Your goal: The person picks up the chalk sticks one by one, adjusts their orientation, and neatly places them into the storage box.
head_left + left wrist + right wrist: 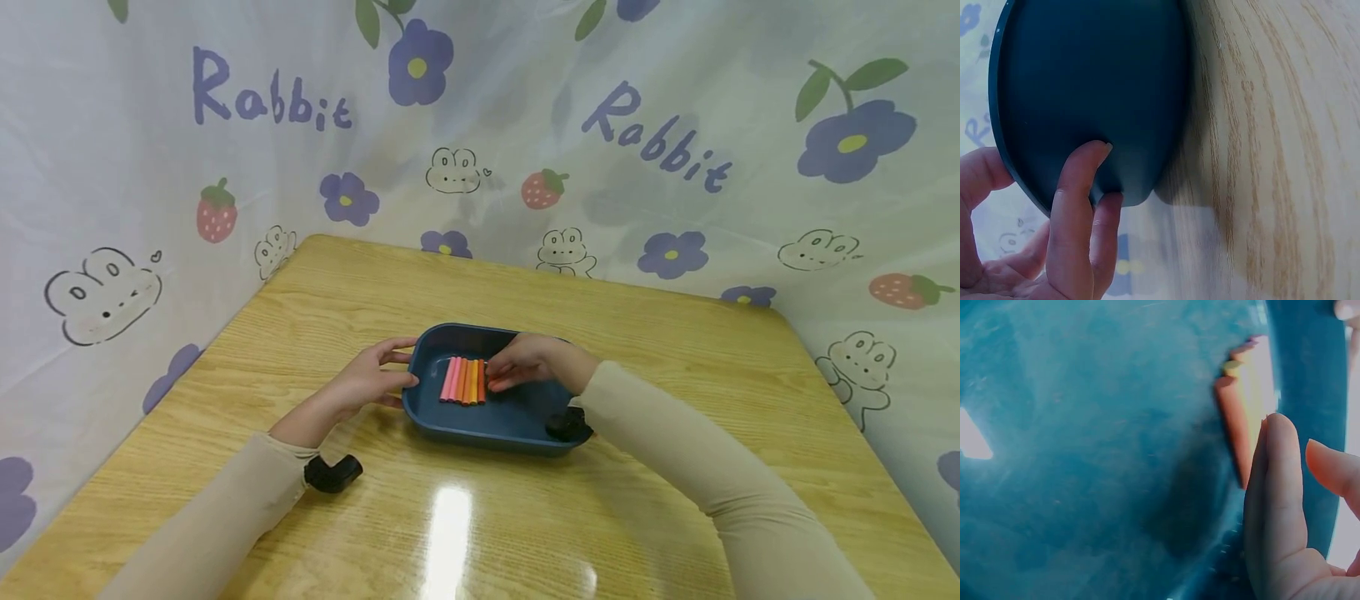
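A dark blue, round-cornered basin (517,412) sits on the wooden table. Inside it, toward the left, a row of short coloured sticks (462,382) in pink, orange, yellow and red lies side by side. My left hand (367,375) steadies the basin's left end from outside. In the left wrist view its extended fingers (1072,200) touch the outer wall. My right hand (528,360) reaches into the basin, fingertips right at the row's right edge. The right wrist view has its straight fingers (1284,481) by the sticks, thumb apart, with nothing held between them.
The pale wooden table (352,287) extends around the basin on all sides. Behind and beside it hangs a white curtain (495,75) printed with rabbits, flowers and strawberries. Black wrist devices (332,473) are worn on both wrists.
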Motion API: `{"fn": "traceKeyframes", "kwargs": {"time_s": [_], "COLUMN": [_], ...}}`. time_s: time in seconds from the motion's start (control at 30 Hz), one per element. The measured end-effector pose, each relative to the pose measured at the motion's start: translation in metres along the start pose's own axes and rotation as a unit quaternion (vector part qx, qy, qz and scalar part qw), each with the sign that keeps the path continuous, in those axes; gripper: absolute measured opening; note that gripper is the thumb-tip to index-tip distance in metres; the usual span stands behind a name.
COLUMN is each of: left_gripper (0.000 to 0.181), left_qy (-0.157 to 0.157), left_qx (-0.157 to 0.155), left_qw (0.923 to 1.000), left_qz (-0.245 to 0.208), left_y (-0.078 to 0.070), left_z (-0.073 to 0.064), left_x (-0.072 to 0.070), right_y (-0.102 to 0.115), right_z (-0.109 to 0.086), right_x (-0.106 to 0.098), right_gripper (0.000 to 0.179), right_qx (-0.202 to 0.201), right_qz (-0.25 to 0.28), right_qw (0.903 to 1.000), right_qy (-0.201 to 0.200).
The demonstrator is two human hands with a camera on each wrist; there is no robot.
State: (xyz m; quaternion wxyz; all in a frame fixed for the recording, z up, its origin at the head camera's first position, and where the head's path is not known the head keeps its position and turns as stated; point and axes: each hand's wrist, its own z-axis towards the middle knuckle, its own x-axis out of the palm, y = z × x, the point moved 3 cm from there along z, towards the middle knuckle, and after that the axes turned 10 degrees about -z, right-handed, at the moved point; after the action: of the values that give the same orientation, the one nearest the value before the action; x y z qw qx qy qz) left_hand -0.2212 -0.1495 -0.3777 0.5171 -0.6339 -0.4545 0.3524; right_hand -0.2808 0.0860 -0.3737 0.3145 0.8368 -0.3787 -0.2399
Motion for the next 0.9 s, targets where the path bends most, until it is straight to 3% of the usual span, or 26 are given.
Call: {"fn": "traceKeyframes", "kwargs": {"time_s": [0.4,0.7,0.9], "left_gripper": [0.063,0.063,0.062], "left_qy": [-0.005,0.0,-0.006], "left_qx": [-0.003,0.001,0.001], "left_qw": [1.0,1.0,1.0], "left_qz": [-0.002,-0.001,0.002], "left_y": [0.0,-0.002,0.0], "left_z": [0.001,-0.002,0.0], "left_x": [0.001,0.002,0.002], "right_y": [0.005,-0.004,-0.022], "right_z": [-0.033,-0.071,-0.086], "right_x": [-0.01,-0.019,-0.03], "right_gripper": [0.044,0.05,0.044], "right_qx": [-0.105,-0.19,-0.193], "right_qz": [-0.006,-0.006,0.019], "right_qw": [0.9935,0.9786,0.98], "right_qy": [0.044,0.079,0.044]}}
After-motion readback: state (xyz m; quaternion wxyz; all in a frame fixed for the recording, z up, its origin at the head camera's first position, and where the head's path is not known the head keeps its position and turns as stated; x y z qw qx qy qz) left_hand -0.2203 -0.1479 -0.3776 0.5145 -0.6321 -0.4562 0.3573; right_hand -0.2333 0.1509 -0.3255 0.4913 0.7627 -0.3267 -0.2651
